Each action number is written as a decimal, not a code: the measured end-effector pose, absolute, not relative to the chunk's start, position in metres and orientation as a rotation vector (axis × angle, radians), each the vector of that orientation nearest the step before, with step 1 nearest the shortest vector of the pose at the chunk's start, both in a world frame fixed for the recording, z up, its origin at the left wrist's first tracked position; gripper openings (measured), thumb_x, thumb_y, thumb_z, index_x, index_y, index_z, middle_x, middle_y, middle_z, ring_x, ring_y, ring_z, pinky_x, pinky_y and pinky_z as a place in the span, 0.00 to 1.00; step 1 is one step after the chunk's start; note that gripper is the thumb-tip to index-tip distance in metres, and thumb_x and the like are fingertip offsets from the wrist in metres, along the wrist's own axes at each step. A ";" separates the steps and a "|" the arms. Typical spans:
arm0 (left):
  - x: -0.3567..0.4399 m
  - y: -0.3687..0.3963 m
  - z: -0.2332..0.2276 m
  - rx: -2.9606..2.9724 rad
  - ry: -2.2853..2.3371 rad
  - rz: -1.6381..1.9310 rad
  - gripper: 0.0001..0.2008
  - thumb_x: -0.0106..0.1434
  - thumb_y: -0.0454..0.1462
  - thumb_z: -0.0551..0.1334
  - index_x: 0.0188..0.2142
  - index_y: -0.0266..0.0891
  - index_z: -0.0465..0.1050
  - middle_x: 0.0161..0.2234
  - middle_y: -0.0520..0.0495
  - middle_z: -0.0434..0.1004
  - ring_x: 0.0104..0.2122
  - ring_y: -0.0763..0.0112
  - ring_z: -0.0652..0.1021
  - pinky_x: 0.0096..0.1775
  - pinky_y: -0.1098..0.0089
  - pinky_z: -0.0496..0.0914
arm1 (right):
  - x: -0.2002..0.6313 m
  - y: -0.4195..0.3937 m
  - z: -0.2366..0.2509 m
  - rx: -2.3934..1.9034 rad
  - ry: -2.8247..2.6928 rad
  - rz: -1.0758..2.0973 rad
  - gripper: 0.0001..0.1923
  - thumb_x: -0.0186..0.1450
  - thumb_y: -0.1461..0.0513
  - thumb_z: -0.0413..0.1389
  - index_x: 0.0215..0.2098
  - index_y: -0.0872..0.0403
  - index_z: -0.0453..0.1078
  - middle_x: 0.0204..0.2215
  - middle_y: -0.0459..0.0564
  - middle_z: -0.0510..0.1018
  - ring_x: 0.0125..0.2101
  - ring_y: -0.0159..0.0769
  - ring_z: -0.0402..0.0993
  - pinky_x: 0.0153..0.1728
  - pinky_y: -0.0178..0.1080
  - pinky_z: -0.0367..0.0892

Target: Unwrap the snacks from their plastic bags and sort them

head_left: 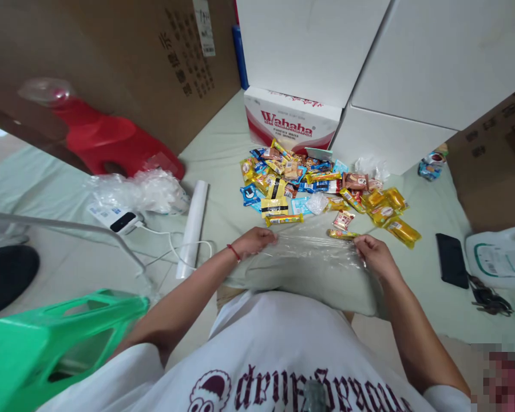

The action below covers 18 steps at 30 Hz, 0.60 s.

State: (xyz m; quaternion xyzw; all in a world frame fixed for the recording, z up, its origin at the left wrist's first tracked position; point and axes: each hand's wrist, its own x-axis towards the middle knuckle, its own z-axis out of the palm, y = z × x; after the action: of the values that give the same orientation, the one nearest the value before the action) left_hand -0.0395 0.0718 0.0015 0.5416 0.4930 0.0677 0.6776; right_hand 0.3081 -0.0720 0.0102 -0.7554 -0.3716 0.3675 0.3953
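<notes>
A clear plastic bag (313, 245) is stretched flat between my two hands, just above the front edge of the pale green sheet. My left hand (260, 240), with a red cord at the wrist, pinches one end of it. The other end is gripped by my right hand (371, 256), its thumb and fingers pressed together. Beyond the plastic lies a heap of wrapped snacks (300, 177) in yellow, blue and brown. A thin yellow snack stick (341, 234) lies close to my right fingertips. Nearby is a small red-and-white packet (343, 220).
A Wahaha carton (292, 120) stands behind the snacks. On the left are a red jug (115, 140), a white roll (193, 229), a cabled white device (122, 220) and a green stool (68, 332). To the right lie a black phone (452, 260), keys (491, 297) and a white jug (502, 257).
</notes>
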 end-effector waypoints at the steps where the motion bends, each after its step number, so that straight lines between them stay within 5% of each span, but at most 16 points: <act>1: -0.037 0.072 -0.002 1.239 1.112 0.161 0.30 0.47 0.65 0.70 0.24 0.39 0.74 0.13 0.60 0.50 0.14 0.80 0.51 0.19 0.72 0.43 | 0.308 -0.069 0.010 -1.986 -1.049 0.721 0.23 0.59 0.42 0.62 0.33 0.54 0.75 0.24 0.46 0.71 0.25 0.36 0.64 0.28 0.39 0.63; 4: -0.029 0.069 -0.008 1.321 1.103 0.166 0.31 0.52 0.66 0.65 0.25 0.39 0.76 0.13 0.59 0.50 0.15 0.78 0.52 0.19 0.71 0.44 | 0.300 -0.062 0.024 -1.950 -1.411 0.226 0.18 0.64 0.47 0.60 0.42 0.51 0.78 0.38 0.55 0.77 0.41 0.47 0.71 0.46 0.50 0.67; 7: -0.025 0.068 -0.010 1.383 1.136 0.165 0.32 0.56 0.66 0.61 0.26 0.39 0.77 0.13 0.58 0.50 0.15 0.76 0.53 0.20 0.70 0.46 | 0.276 -0.065 0.044 -1.722 -1.870 0.461 0.20 0.67 0.48 0.60 0.53 0.47 0.77 0.47 0.56 0.80 0.49 0.51 0.71 0.55 0.53 0.64; 12: -0.028 0.077 -0.014 1.470 1.175 0.211 0.27 0.59 0.60 0.63 0.22 0.38 0.76 0.14 0.56 0.55 0.18 0.74 0.57 0.23 0.70 0.49 | 0.220 -0.086 0.045 -1.725 -2.306 1.053 0.27 0.69 0.53 0.59 0.66 0.45 0.70 0.46 0.54 0.82 0.47 0.50 0.76 0.48 0.45 0.68; 18: -0.037 0.082 0.013 1.717 1.319 0.467 0.10 0.56 0.45 0.69 0.29 0.40 0.77 0.25 0.51 0.69 0.28 0.68 0.68 0.32 0.69 0.62 | 0.173 -0.088 0.033 -2.023 -2.400 1.095 0.37 0.73 0.58 0.53 0.77 0.49 0.47 0.60 0.63 0.71 0.47 0.49 0.78 0.46 0.43 0.69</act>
State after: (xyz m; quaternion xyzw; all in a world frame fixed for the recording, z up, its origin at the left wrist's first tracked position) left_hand -0.0371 0.0817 0.0131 0.6935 0.5328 0.1885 0.4469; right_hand 0.1726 -0.0878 0.0329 -0.6059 -0.7190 0.3281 -0.0915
